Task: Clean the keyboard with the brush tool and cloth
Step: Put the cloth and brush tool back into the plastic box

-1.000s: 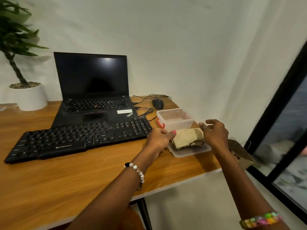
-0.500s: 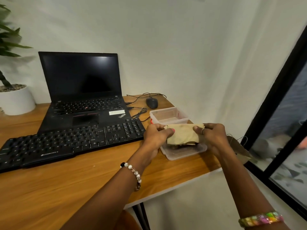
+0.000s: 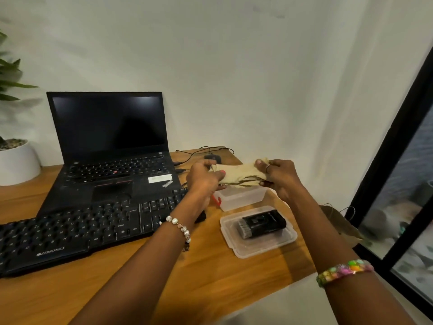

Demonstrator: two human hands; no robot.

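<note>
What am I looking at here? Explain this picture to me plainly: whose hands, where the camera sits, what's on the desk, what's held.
No machine here: a person wears a camera on the head, looking forward and down, so you see their own arms. The left hand and right hand hold a beige cloth between them, lifted above the wooden desk. Below it lies a shallow clear tray with a black brush tool in it, and behind that a clear plastic box. To the left are a black keyboard, an open laptop with a dark screen, and a mouse at the back.
</note>
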